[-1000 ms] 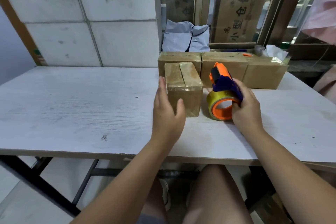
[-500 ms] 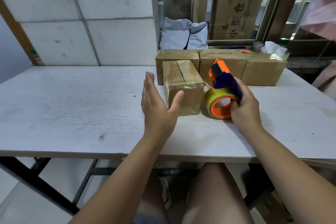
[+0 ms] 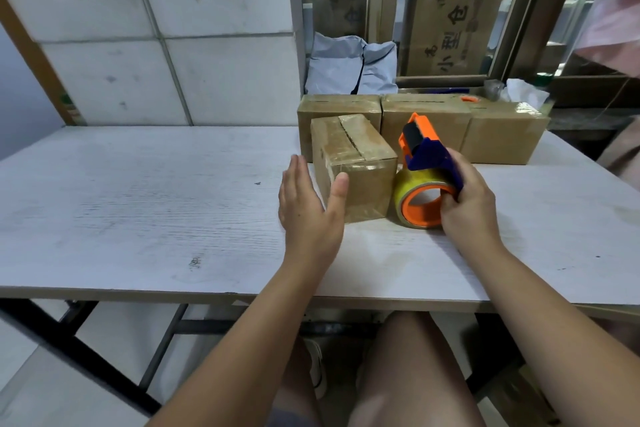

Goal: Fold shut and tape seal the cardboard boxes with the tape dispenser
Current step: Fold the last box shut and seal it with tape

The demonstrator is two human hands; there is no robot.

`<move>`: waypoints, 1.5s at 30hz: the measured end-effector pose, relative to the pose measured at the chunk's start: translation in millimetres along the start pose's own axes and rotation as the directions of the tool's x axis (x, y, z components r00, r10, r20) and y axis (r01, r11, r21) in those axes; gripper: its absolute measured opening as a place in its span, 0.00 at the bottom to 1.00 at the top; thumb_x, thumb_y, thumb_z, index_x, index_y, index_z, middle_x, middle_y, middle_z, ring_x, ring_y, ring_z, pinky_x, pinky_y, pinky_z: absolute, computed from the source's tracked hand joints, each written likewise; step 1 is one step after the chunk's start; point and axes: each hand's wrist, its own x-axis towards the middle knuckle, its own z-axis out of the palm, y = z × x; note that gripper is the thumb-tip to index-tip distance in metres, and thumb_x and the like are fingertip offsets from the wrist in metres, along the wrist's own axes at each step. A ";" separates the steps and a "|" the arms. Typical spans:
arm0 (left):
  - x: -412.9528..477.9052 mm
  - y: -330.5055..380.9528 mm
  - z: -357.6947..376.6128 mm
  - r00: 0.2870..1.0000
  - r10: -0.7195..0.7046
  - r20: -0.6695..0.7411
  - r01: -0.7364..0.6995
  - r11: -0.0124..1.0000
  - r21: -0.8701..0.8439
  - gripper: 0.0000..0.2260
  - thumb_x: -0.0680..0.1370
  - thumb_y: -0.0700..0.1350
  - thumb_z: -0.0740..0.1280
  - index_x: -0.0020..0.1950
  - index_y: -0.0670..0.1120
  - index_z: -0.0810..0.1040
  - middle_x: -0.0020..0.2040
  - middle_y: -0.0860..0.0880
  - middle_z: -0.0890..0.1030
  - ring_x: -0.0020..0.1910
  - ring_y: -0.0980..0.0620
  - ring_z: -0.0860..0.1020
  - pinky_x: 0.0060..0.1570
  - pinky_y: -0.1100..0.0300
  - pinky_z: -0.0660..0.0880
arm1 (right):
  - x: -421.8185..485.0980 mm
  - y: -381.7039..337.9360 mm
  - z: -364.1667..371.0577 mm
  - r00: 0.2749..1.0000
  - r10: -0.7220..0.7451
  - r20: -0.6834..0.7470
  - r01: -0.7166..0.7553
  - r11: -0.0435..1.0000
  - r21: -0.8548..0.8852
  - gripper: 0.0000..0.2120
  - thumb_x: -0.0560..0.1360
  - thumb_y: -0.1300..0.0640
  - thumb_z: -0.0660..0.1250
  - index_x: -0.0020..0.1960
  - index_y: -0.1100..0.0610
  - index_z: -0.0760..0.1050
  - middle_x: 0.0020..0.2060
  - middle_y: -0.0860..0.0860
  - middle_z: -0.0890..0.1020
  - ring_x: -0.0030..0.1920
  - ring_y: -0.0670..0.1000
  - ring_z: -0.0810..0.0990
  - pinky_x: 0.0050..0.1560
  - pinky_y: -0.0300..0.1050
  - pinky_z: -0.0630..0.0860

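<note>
Easing the open left grip (image 3: 308, 210) back from the sealed-looking box (image 3: 360, 156), keeping the right grip (image 3: 467, 204) wrapped round the tape dispenser (image 3: 427, 158).

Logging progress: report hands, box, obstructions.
Left hand open beside front box, flaps shut. Right hand grips tape dispenser, resting on table. Nothing between hands and box.

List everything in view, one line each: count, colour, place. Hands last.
front cardboard box: one, brown, mid-table, nearest the person
back-row cardboard boxes: three, brown, side by side along the table's far edge
tape dispenser: one, blue and orange, on the table right of the front box
table: one, white, under everything
mailer bags: two, grey, behind the back row
printed cardboard sheet: one, brown, upright behind the window
left hand: one, fingers straight, beside the front box's left side
right hand: one, gripping the tape dispenser
</note>
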 end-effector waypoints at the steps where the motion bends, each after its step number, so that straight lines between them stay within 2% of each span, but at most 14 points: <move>1: 1.2 2.0 -0.4 0.998 0.067 0.002 -0.067 0.998 0.008 0.35 0.77 0.65 0.56 0.78 0.51 0.49 0.78 0.55 0.50 0.76 0.58 0.45 0.75 0.50 0.45 | 0.1 0.2 0.0 1.000 0.000 0.001 0.000 1.000 0.002 0.33 0.72 0.76 0.57 0.71 0.50 0.67 0.65 0.51 0.74 0.66 0.51 0.70 0.62 0.40 0.66; 3: 2.0 4.2 3.3 0.980 0.196 0.030 -0.198 0.973 0.115 0.38 0.74 0.68 0.55 0.78 0.51 0.47 0.78 0.53 0.51 0.76 0.58 0.44 0.73 0.54 0.41 | 0.4 1.1 -0.3 1.000 0.012 0.000 -0.012 1.000 0.009 0.34 0.72 0.76 0.57 0.71 0.50 0.66 0.66 0.51 0.74 0.66 0.51 0.70 0.62 0.40 0.66; 6: 3.5 0.7 10.9 0.950 0.310 0.027 -0.299 0.887 0.353 0.39 0.74 0.68 0.50 0.78 0.47 0.51 0.77 0.47 0.59 0.77 0.52 0.51 0.72 0.49 0.40 | 0.9 2.9 -0.7 0.999 0.038 -0.002 -0.038 0.999 0.027 0.34 0.72 0.75 0.57 0.71 0.49 0.66 0.66 0.50 0.73 0.67 0.50 0.69 0.62 0.39 0.65; 9: 9.4 -7.6 10.3 0.920 0.391 -0.024 -0.333 0.812 0.479 0.30 0.77 0.61 0.58 0.74 0.47 0.64 0.70 0.46 0.68 0.70 0.49 0.67 0.70 0.39 0.49 | 1.5 2.7 -1.0 0.999 0.045 -0.005 -0.045 0.998 0.039 0.33 0.72 0.75 0.58 0.71 0.48 0.66 0.66 0.50 0.73 0.66 0.50 0.69 0.61 0.40 0.66; 12: 17.8 -10.6 6.3 0.888 0.459 -0.025 -0.368 0.743 0.560 0.23 0.74 0.55 0.69 0.65 0.47 0.73 0.65 0.46 0.73 0.66 0.46 0.72 0.67 0.36 0.56 | 1.4 2.1 -1.0 0.999 0.039 -0.006 -0.038 0.999 0.029 0.32 0.72 0.74 0.59 0.70 0.48 0.66 0.65 0.50 0.73 0.65 0.50 0.70 0.61 0.41 0.67; 18: 32.6 3.2 -6.4 0.909 0.398 0.124 -0.394 0.725 0.565 0.18 0.74 0.49 0.71 0.61 0.45 0.74 0.66 0.47 0.71 0.70 0.45 0.67 0.71 0.45 0.56 | 1.3 2.8 -5.4 0.997 0.031 -0.075 -0.032 0.999 -0.012 0.32 0.70 0.74 0.59 0.69 0.51 0.69 0.63 0.51 0.75 0.64 0.52 0.71 0.61 0.43 0.69; 24: 47.5 11.7 -28.7 0.918 0.333 0.217 -0.385 0.611 0.692 0.19 0.75 0.54 0.68 0.62 0.48 0.70 0.67 0.50 0.71 0.74 0.48 0.58 0.71 0.49 0.57 | -4.2 -5.1 -5.9 0.998 -0.054 -0.024 0.052 0.994 -0.100 0.30 0.71 0.72 0.62 0.70 0.54 0.68 0.60 0.53 0.74 0.60 0.49 0.71 0.56 0.35 0.65; 28: 49.1 30.7 -16.9 0.909 0.292 0.297 -0.409 0.489 0.770 0.31 0.74 0.63 0.65 0.69 0.45 0.63 0.74 0.46 0.61 0.74 0.48 0.57 0.73 0.51 0.51 | -4.3 -5.1 -4.8 0.997 -0.077 -0.030 0.074 0.994 -0.086 0.28 0.70 0.72 0.63 0.68 0.54 0.69 0.58 0.52 0.74 0.54 0.44 0.69 0.49 0.24 0.63; 30: 45.2 39.7 -3.6 0.858 0.375 0.352 -0.501 0.459 0.734 0.36 0.76 0.60 0.65 0.76 0.45 0.55 0.77 0.47 0.55 0.75 0.47 0.56 0.73 0.54 0.50 | -3.8 -4.8 -5.3 0.997 -0.055 -0.056 0.051 0.996 -0.067 0.28 0.70 0.72 0.63 0.67 0.54 0.70 0.58 0.51 0.75 0.54 0.44 0.69 0.50 0.30 0.65; 32: 43.1 41.8 4.9 0.807 0.443 0.390 -0.576 0.452 0.681 0.31 0.78 0.55 0.64 0.76 0.47 0.55 0.75 0.49 0.60 0.71 0.46 0.64 0.68 0.56 0.61 | -3.6 -4.1 -5.9 0.997 -0.028 -0.073 0.024 0.998 -0.059 0.27 0.71 0.71 0.64 0.67 0.54 0.70 0.58 0.51 0.75 0.54 0.44 0.69 0.51 0.33 0.66; 33: 42.7 40.6 6.7 0.802 0.449 0.393 -0.585 0.460 0.668 0.27 0.79 0.54 0.63 0.74 0.48 0.59 0.73 0.51 0.64 0.67 0.46 0.68 0.61 0.56 0.67 | -3.3 -3.2 -6.1 0.997 -0.022 -0.077 0.017 0.998 -0.060 0.27 0.71 0.71 0.64 0.67 0.54 0.70 0.58 0.51 0.75 0.54 0.44 0.69 0.50 0.30 0.65; 36: 41.4 30.0 8.0 0.814 0.474 0.336 -0.565 0.513 0.646 0.21 0.78 0.54 0.64 0.68 0.49 0.69 0.67 0.52 0.72 0.59 0.47 0.74 0.49 0.56 0.70 | -1.9 -1.9 -5.6 0.997 -0.026 -0.077 0.021 0.998 -0.065 0.27 0.70 0.71 0.64 0.67 0.54 0.70 0.58 0.51 0.75 0.54 0.45 0.69 0.47 0.23 0.62; 40: 42.3 22.2 12.5 0.817 0.521 0.248 -0.548 0.564 0.618 0.19 0.75 0.57 0.67 0.61 0.47 0.76 0.59 0.50 0.79 0.52 0.45 0.78 0.42 0.56 0.70 | 1.3 -3.8 -11.6 0.993 -0.078 -0.087 0.066 0.988 -0.136 0.29 0.69 0.72 0.64 0.68 0.55 0.70 0.58 0.54 0.75 0.58 0.52 0.73 0.52 0.34 0.66; 45: 41.0 23.0 16.0 0.823 0.533 0.197 -0.522 0.572 0.633 0.14 0.75 0.51 0.69 0.57 0.47 0.78 0.53 0.49 0.81 0.47 0.43 0.79 0.38 0.57 0.67 | 11.2 -12.7 -36.1 0.982 -0.189 0.002 0.178 0.921 -0.346 0.34 0.67 0.71 0.65 0.70 0.52 0.67 0.59 0.54 0.74 0.59 0.57 0.72 0.55 0.53 0.73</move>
